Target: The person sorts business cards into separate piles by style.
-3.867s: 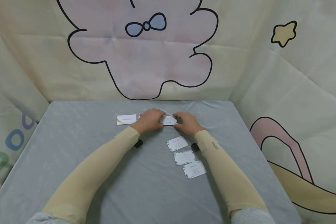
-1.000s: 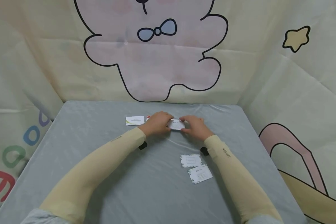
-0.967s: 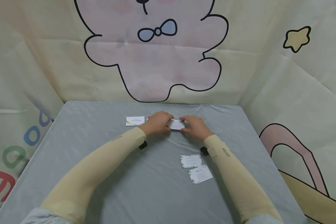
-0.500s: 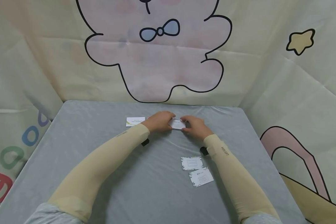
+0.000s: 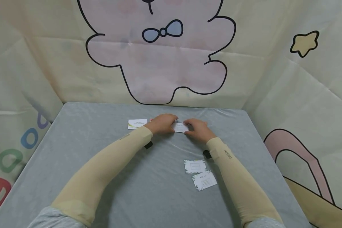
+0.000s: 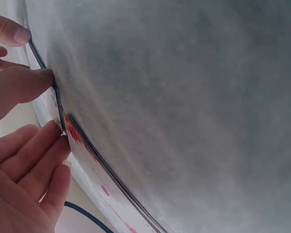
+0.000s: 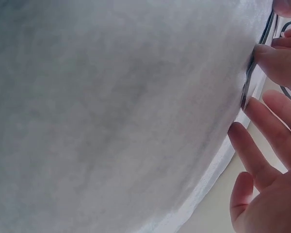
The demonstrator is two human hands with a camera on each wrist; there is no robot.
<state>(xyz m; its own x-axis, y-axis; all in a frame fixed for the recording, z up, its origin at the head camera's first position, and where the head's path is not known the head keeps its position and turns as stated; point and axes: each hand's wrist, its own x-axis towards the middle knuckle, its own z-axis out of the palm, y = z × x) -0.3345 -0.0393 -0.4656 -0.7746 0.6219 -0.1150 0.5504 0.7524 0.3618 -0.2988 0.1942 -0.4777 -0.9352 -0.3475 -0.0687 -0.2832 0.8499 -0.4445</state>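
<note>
Between my two hands, near the far side of the table, lies a small stack of white business cards (image 5: 180,127). My left hand (image 5: 161,123) pinches its left end, thumb on the near edge and fingers on the far edge. The right hand (image 5: 200,129) holds the right end the same way. In the left wrist view the thin dark edge of the stack shows under the left thumb (image 6: 26,85). The right wrist view shows the right thumb (image 7: 276,60) on the near edge, other fingers spread beyond. My hands hide part of the stack.
Two loose leaf-bordered cards (image 5: 195,166) (image 5: 204,180) lie nearer, by the right forearm. At the left is a white card with a yellow-green curve (image 5: 137,123). A stack of red-patterned cards (image 6: 104,187) sits beside my left hand, mostly hidden in the head view.
Of three loose leaf-bordered cards by the right arm, the farthest has left its place, and a card face with different print shows between my hands. In the last second, the hands barely moved.
</note>
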